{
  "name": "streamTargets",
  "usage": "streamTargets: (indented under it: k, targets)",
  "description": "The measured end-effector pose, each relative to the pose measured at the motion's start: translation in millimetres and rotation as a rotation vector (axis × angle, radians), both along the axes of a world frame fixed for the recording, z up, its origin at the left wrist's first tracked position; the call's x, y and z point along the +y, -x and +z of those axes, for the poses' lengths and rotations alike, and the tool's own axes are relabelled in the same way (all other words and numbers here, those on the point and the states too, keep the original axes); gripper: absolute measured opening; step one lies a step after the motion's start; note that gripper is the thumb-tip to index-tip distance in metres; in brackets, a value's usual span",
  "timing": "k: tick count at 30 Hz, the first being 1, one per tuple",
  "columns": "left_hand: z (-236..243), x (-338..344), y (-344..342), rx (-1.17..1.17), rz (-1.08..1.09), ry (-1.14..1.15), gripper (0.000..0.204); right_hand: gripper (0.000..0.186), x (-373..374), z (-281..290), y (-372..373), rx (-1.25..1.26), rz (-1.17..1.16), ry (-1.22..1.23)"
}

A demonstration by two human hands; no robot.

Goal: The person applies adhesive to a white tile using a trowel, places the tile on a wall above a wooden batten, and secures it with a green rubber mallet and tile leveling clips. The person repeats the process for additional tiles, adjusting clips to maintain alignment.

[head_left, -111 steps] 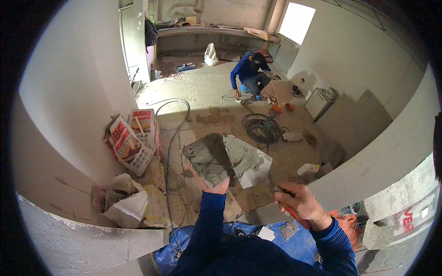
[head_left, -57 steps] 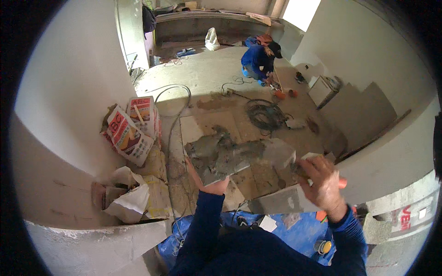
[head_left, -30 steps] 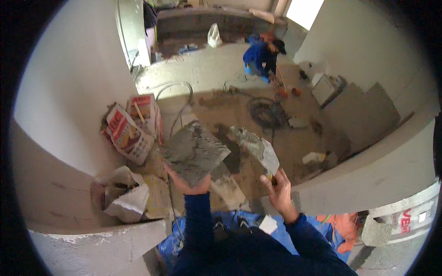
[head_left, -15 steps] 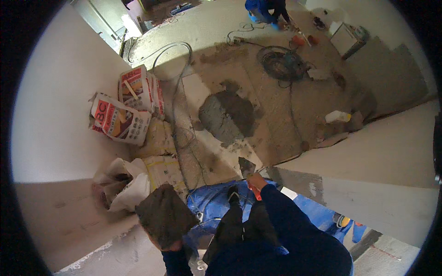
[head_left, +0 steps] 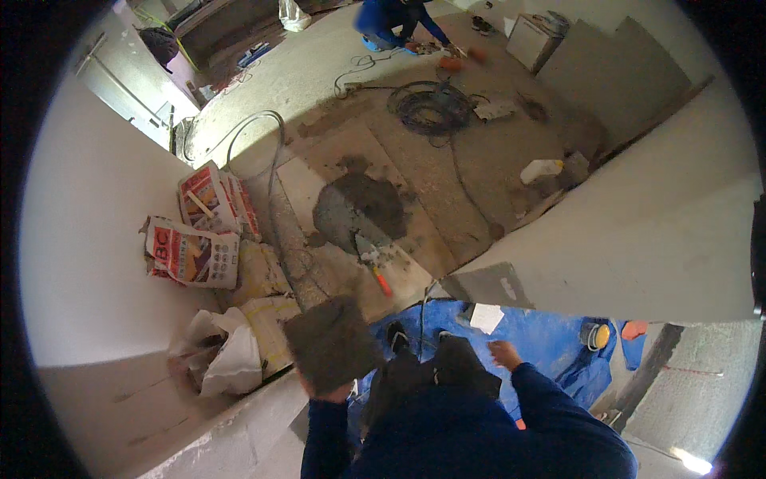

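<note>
My left hand (head_left: 322, 390) grips a square, dark grey-brown slab, tile-like (head_left: 333, 345), by its lower edge; its fingers beneath are mostly hidden. My right hand (head_left: 504, 355) is empty over the blue sheet (head_left: 535, 339), its fingers loosely apart. Beyond my feet, a pile of wet grey mortar (head_left: 359, 209) lies on a pale board (head_left: 415, 275). A trowel (head_left: 381, 279) with a red-orange handle rests at the pile's near edge, its blade against the mortar, out of both hands.
Red-and-white sacks (head_left: 191, 254) and an open white bag (head_left: 231, 355) line the left wall. A coiled black hose (head_left: 431, 108) lies ahead, near a white jug (head_left: 542, 170). Another person (head_left: 395, 24) crouches at the back. A low wall (head_left: 630, 231) runs along the right.
My right hand has let go of the trowel, which now lies by the mortar, and has drawn back to the right. The slab in my left hand has shifted right as the view turned.
</note>
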State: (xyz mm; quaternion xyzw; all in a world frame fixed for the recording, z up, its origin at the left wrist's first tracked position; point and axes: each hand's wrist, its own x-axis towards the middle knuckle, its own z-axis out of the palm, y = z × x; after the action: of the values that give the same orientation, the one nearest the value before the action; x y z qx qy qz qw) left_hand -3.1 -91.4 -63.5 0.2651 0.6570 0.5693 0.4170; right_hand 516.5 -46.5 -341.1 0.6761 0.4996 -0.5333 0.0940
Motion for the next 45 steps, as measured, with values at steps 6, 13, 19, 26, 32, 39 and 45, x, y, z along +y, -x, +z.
streamTargets:
  k: [6,13,19,26,32,39,45]
  targets:
    - [4.8,32.1,-66.0,0.304,-0.332,-0.014,0.067,0.048,-42.1,78.1,-130.6,-0.022,-0.770,-0.204]
    - [1.8,18.8,-188.7,0.575,-0.720,0.109,0.067,0.049,-56.1,99.0,-195.9,-0.052,-0.615,-0.344]
    - [7.5,-15.9,-323.1,0.731,-0.922,0.305,0.066,0.048,-132.3,95.2,-328.5,-0.155,-0.706,-0.397]
    - [20.8,51.8,-495.3,0.823,-1.151,0.023,0.065,0.045,-224.1,98.8,-437.8,-0.133,-1.144,-0.326]
    - [37.8,120.5,-619.0,0.945,-1.245,-0.329,0.064,0.040,-197.3,125.0,-484.2,0.149,-1.556,-0.475]
    - [9.3,191.6,-734.8,1.107,-1.298,-0.432,0.058,0.046,-163.2,159.0,-547.5,0.231,-1.594,-0.472]
    - [-50.0,277.4,-863.9,0.703,-1.369,-0.289,0.061,0.044,-146.3,105.7,-652.8,0.122,-1.635,-0.474]
